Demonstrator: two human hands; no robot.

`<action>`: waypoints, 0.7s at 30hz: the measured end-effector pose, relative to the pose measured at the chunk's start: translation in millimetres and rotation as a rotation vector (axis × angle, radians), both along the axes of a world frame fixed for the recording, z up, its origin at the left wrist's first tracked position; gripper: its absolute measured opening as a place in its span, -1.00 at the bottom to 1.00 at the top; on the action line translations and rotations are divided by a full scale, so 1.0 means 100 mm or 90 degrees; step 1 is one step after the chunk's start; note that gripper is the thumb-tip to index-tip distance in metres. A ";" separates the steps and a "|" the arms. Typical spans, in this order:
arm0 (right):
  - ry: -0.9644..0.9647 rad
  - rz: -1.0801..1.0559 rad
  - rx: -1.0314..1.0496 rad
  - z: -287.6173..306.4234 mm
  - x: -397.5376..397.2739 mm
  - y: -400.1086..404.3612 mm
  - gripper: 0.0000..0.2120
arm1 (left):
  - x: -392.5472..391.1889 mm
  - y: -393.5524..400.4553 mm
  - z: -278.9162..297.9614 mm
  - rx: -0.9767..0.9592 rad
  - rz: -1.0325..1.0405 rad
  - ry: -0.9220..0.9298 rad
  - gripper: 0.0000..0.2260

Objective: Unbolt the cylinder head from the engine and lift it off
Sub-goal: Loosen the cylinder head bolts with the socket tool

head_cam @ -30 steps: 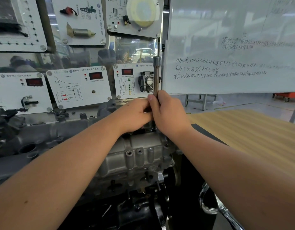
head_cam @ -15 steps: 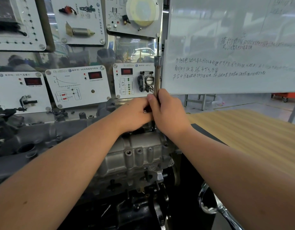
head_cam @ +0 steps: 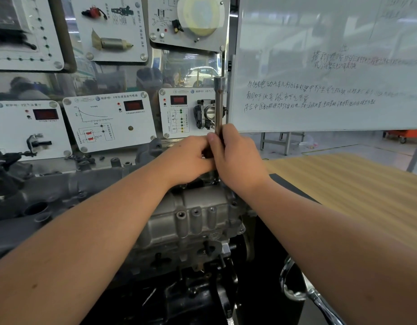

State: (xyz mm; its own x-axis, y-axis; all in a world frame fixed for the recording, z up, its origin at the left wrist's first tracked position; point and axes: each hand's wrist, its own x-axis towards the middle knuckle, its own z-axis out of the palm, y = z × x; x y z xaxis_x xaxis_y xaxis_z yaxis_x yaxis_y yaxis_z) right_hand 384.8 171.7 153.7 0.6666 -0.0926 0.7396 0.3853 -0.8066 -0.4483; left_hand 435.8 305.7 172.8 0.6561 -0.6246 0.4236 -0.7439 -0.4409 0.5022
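You have one view only: a wide-angle head camera facing forward and slightly down, set close above the engine (head_cam: 193,221). Your forearms enter from the bottom edge. The frame reaches the display panels (head_cam: 109,120) and whiteboard (head_cam: 331,66) just behind.

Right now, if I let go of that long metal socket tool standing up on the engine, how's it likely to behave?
The socket tool looks like bare steel, so probably stiff and heavy for its width. It stands tall and slim with both the left hand and right hand gripping its base, so unseated it could well tip. Its round, smooth shaft would likely roll and feel slippery.
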 end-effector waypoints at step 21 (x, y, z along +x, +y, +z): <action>-0.002 -0.023 0.035 0.02 0.00 -0.01 -0.60 | -0.08 0.01 0.02 0.014 -0.043 -0.005 -0.80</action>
State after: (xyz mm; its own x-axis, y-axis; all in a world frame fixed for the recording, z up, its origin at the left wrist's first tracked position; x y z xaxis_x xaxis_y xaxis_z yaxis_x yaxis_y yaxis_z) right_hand 384.5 170.4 155.6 0.6597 -0.1561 0.7351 0.3586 -0.7942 -0.4905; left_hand 427.8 307.0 174.7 0.6094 -0.6761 0.4142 -0.7759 -0.4008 0.4873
